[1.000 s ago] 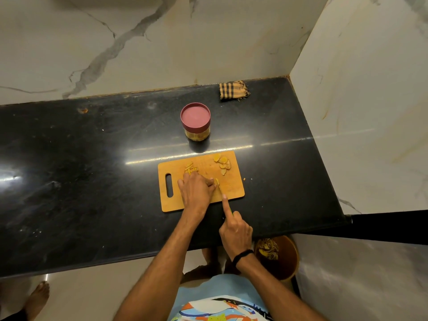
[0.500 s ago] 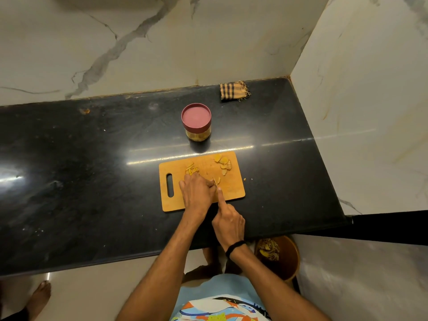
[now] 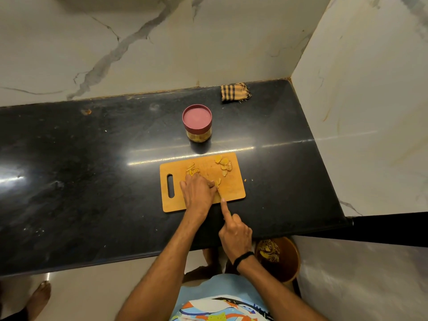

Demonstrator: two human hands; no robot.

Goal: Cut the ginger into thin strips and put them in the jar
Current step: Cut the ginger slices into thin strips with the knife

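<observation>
Looking down past a patterned shirt hem, we note a brown bucket on the floor below the surface edge, right of the person, with dark scraps inside.

Right hand hangs over the near edge of the black surface, a black wristband at the wrist. Its fingers are clenched around the knife, index finger laid straight out along the back of the blade. The handle is hidden in the fist, and the blade shows only as a thin line reaching onto the board.

Left hand sits knuckles up on the cutting board, fingers bent down and pinning a ginger piece just beside the blade. How much of it lies under the hand we cannot tell.

The board is wooden, its handle slot to the left. Cut ginger strips lie at the far left of it, just beyond the left hand. Uncut ginger slices are heaped at the far right corner. One crumb lies on the surface just off the board's right edge.

Beyond the board stands the jar, upright, its dark red lid on, yellowish contents showing through the clear wall. Farther back, near the corner, lies a folded checked cloth. Veined marble wall behind.
</observation>
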